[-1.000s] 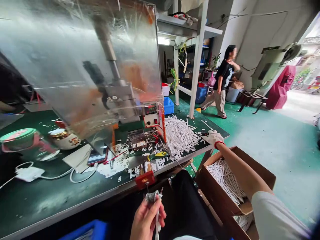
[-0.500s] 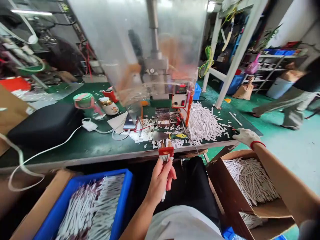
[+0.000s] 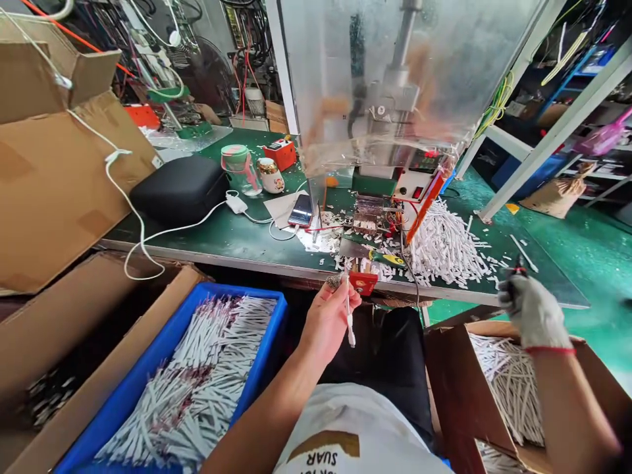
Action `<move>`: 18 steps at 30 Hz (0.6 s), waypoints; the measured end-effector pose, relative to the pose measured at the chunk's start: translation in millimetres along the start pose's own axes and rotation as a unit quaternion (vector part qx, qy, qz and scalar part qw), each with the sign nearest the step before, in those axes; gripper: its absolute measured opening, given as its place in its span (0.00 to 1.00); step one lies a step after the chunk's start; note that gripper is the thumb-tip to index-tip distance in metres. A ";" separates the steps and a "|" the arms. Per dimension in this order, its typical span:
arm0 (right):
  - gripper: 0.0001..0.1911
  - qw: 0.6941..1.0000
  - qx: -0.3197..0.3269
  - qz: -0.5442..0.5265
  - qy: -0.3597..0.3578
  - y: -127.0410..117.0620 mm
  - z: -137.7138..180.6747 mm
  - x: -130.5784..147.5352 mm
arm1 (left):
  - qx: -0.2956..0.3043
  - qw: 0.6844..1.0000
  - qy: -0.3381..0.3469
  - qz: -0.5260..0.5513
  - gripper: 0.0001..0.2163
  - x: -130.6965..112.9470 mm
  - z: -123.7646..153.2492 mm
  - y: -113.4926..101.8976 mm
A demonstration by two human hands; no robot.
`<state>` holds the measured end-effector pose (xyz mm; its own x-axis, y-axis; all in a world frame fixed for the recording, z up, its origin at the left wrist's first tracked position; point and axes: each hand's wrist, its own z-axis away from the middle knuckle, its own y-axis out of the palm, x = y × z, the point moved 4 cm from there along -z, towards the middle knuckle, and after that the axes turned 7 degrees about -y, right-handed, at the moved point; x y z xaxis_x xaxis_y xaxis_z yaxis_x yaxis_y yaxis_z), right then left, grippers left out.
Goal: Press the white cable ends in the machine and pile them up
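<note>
pinched by my left hand (image 3: 330, 315), the white strip (image 3: 350, 322) seems light, flexible; its middle suits holding. my right hand (image 3: 538, 315) closes around a dark tool (image 3: 518, 268).

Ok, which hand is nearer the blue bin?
Left. The left hand, pinching a white strip, is right of the blue bin, apart from it; the gloved right hand is farther off, by the open cardboard box at right.

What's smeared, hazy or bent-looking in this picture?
In the head view, the gloved right hand and its forearm look blurred, while the left hand and its white strip look fairly sharp; in the head view, a cloudy shield hazes the machine behind it; in the head view, a white post leans steeply, perhaps wide-angle distortion.
</note>
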<state>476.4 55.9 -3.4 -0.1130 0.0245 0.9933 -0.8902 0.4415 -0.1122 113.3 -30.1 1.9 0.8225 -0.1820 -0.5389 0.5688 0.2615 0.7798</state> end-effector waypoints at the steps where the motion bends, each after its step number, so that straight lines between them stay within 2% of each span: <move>1: 0.16 0.998 0.022 -0.043 0.041 13.6 21.6 -2.4 | -0.012 1.000 0.016 -0.003 0.13 1.0 -0.9 1.6; 3: 0.26 0.993 0.099 -0.065 -0.005 51.0 77.5 1.6 | -0.029 0.999 0.042 -0.009 0.14 5.3 -2.5 5.6; 5: 0.27 0.982 0.182 0.007 -0.044 92.9 134.4 4.2 | -0.040 0.998 0.055 -0.012 0.14 10.6 -2.6 9.2; 6: 0.26 0.977 0.199 0.048 -0.065 110.8 156.4 5.8 | -0.046 0.997 0.057 -0.013 0.14 12.7 -1.9 10.3; 8: 0.26 0.962 0.237 0.088 -0.103 140.2 184.0 9.2 | -0.057 0.997 0.054 -0.015 0.14 14.9 0.7 11.0; 10: 0.23 0.957 0.257 0.071 -0.113 158.0 192.4 10.0 | -0.060 0.997 0.054 -0.013 0.15 14.3 4.1 10.1; 12: 0.17 0.961 0.270 -0.007 -0.059 168.3 190.7 4.9 | -0.050 0.997 0.055 -0.003 0.14 12.8 6.8 8.1; 14: 0.14 0.954 0.268 -0.125 0.044 175.4 187.4 -5.0 | -0.030 0.998 0.045 0.012 0.13 12.1 7.9 5.2; 16: 0.15 0.933 0.244 -0.227 0.133 179.1 185.2 -15.6 | -0.009 0.999 0.026 0.028 0.12 11.6 7.8 1.6; 18: 0.19 0.925 0.211 -0.267 0.170 177.3 182.8 -24.4 | 0.004 0.999 0.018 0.041 0.12 8.9 7.1 -2.5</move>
<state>240.7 -30.4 -52.6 0.4745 0.2162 0.8533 -0.8797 0.0836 0.4681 119.2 -39.1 -2.6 0.8658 -0.1255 -0.4844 0.4997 0.2659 0.8243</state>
